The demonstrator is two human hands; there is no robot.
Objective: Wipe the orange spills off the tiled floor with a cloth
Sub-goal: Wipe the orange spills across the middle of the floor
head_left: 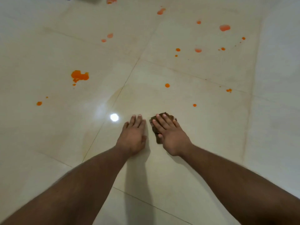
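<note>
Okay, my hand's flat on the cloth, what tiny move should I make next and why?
Probably slide the right hand and the cloth forward and a little right to the nearest orange drop. The cloth lies flat under straight fingers, the tile right around it looks spotless, and that drop is the closest spill ahead. The left hand rests flat on the floor as a brace.

We record even, moderately dim indoor light from overhead. One small hard glare spot sits on the glossy floor, ringed by a soft haze. The left arm casts a soft shadow to its right. Far orange spills look pale and soft. Tile lines bow toward the edges; both forearms near the bottom edge appear slightly blurred.
</note>
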